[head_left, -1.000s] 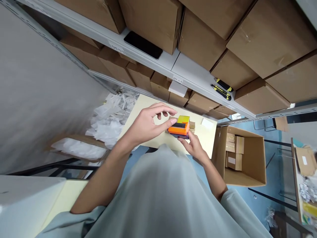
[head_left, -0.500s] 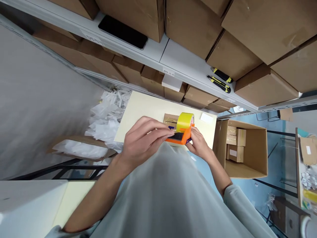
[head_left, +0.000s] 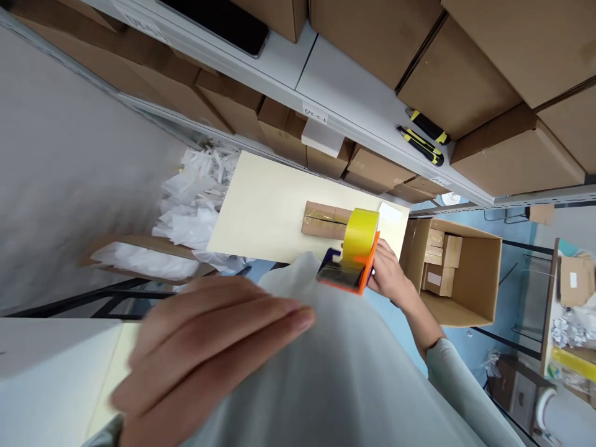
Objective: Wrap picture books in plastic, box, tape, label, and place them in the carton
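My right hand point(head_left: 388, 273) grips an orange and dark blue tape dispenser point(head_left: 347, 276) from its right side. A wide roll of yellow tape point(head_left: 361, 233) sits on it. Close to the camera, over my grey-green top, is my left hand point(head_left: 209, 347), slightly blurred. Its thumb and fingertips are pressed together, and whatever lies between them, if anything, is too small to see. Behind the dispenser a narrow brown cardboard box point(head_left: 323, 220) lies on the pale yellow tabletop point(head_left: 261, 198), with clear tape along its seam. The dispenser partly hides the box's right end.
A large open carton point(head_left: 475, 267) holding several small boxes stands to the right. Above runs a grey shelf point(head_left: 354, 93) with cartons, a black phone point(head_left: 223, 22) and two yellow-black box cutters point(head_left: 426, 136). White plastic scraps point(head_left: 195, 192) are heaped left of the table.
My left hand has moved away from the dispenser, down and left toward the camera. My right hand and the dispenser have shifted slightly right and down, uncovering more of the small box.
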`<state>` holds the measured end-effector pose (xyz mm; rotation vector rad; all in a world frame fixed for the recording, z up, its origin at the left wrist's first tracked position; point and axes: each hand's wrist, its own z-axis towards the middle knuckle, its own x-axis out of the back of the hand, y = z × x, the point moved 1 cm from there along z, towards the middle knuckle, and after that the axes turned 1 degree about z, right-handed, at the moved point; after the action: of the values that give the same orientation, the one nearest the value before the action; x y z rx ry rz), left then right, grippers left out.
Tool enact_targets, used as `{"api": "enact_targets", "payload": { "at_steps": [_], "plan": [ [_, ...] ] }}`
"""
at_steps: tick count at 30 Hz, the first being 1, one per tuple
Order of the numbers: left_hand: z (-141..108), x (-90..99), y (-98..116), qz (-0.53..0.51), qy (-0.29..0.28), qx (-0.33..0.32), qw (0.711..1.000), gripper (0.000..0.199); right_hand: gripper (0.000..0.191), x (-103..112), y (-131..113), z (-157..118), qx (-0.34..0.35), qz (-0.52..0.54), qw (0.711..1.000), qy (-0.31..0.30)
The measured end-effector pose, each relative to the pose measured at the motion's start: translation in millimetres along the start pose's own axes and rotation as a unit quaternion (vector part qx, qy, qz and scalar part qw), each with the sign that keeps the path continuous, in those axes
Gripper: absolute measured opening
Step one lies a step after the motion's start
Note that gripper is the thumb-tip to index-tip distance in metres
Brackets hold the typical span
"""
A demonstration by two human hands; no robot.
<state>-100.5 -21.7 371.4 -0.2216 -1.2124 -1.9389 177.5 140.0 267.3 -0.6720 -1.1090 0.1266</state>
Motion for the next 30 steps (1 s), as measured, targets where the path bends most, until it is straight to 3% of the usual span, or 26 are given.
{"api": "enact_targets", "payload": {
  "at_steps": [2,4,6,8,10,12,15,17,21,25,30],
  "plan": [
    [-2,3.2,-3,0.035,-0.03,0.02,0.999,0.073,0.013,5,4,-4,-0.032,0.011,0.999,-0.02],
    [1,-8.3,-15,0.029,0.008,0.038,0.999,0.059,0.01,12,8,-8,-0.072,0.031,0.996,-0.051],
    [4,-32.4,-35,0.0,0.075,0.065,0.995,0.036,0.012,20,15,-8,-0.131,0.049,0.986,-0.086],
    [2,-62.9,-66,-0.04,0.13,0.142,0.98,0.011,0.027,27,28,-4,-0.198,0.069,0.969,-0.13],
    [-8,-94.9,-104,-0.107,0.114,0.293,0.943,0.005,0.034,28,47,7,-0.252,0.11,0.942,-0.194],
    [-22,-123.7,-142,-0.179,0.089,0.42,0.885,0.018,0.039,21,72,22,-0.288,0.184,0.902,-0.265],
    [-44,-157.5,-186,-0.242,0.077,0.52,0.816,0.025,0.051,1,110,44,-0.331,0.288,0.832,-0.34],
    [-54,-174.1,-204,-0.252,0.078,0.555,0.789,0.025,0.058,-14,130,55,-0.344,0.296,0.811,-0.369],
    [-71,-196.0,-222,-0.25,0.088,0.603,0.752,0.022,0.065,-40,152,69,-0.341,0.245,0.812,-0.406],
    [-87,-208.7,-237,-0.247,0.088,0.622,0.737,0.019,0.065,-54,155,72,-0.345,0.232,0.801,-0.43],
    [-99,-222.8,-259,-0.243,0.044,0.664,0.706,0.02,0.066,-59,154,73,-0.355,0.23,0.797,-0.431]
  ]
}}
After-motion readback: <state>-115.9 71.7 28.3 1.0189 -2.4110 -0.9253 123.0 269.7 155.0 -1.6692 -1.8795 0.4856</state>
